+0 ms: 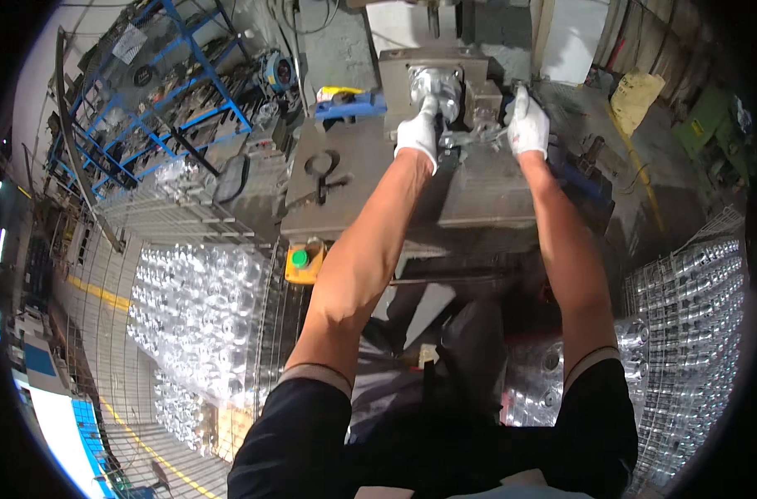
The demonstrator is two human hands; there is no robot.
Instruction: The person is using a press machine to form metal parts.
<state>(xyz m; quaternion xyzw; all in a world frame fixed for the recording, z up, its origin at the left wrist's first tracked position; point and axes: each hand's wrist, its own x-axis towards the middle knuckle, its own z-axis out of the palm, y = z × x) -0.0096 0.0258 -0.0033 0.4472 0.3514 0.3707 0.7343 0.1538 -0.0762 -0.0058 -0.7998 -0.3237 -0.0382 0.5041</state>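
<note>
Clock directions are taken from the middle of the view. At 10 o'clock a blue painted-steel rack [204, 62] is loaded with dark, narrow pieces, and at 8 o'clock glossy rounded metal parts [200, 308] are packed behind thin wire mesh [104, 333]. At 9 o'clock a yellow box with a domed green button [301, 259] is mounted at the edge of the worktable [362, 183], whose worn, dull metal top is pierced by a keyhole-shaped slot [321, 170]. Just past 12 o'clock, the left hand [418, 137], in a white fabric glove, is held with one digit extended against a shiny, rounded metal piece [436, 83]; whether it is pinched cannot be told. The piece is seated against a matte steel fixture [391, 65], its long axis apparently slanted from 11 to 5 o'clock; which end is the front cannot be told. Between 1 and 2 o'clock, beside a squared steel block [485, 101], the gloved right hand [528, 129] is pointed toward 12, its grip unclear. At 3 o'clock, more bright metal parts [686, 291] are stacked.
</note>
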